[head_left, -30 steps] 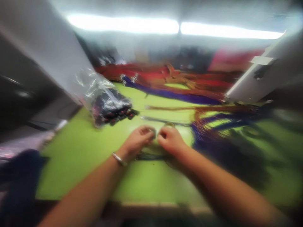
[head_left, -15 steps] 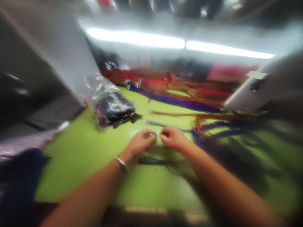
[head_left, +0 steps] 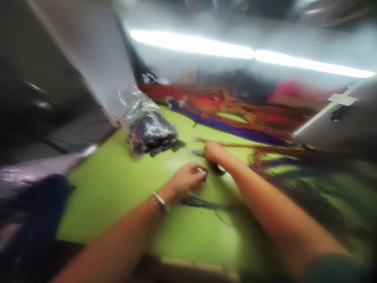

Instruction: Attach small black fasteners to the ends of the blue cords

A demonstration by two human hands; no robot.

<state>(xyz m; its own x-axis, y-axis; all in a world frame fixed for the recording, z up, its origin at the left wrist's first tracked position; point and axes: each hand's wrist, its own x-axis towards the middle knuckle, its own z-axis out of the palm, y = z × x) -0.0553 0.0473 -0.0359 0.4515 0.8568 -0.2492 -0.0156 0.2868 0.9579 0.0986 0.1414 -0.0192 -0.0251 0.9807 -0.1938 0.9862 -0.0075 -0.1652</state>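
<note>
My left hand (head_left: 191,177), with a bangle (head_left: 160,200) at the wrist, is closed in a pinch over the green table. Between its fingertips is a small dark connector (head_left: 204,173), blurred, with a thin dark wire (head_left: 215,184) curving away near it. My right hand (head_left: 214,152) is farther forward, over the dark wires (head_left: 196,153) whose pale ends poke out at its left. Its fingers are turned away and blurred. Below that hand shows a dark ring-shaped thing (head_left: 219,169). A bundle of dark wires (head_left: 196,202) lies nearer me, below my left hand.
A clear plastic bag (head_left: 147,122) spills black connectors (head_left: 161,146) at the left. Behind lie purple wires (head_left: 226,125) and red and orange wires (head_left: 212,98). Brown wires (head_left: 259,151) and dark blue wires (head_left: 282,162) spread rightward. Panels flank the green table (head_left: 118,196).
My right hand has parted from the left and moved forward to the dark wires. The left hand keeps its pinch. The camera view has shifted, moving the scene rightward.
</note>
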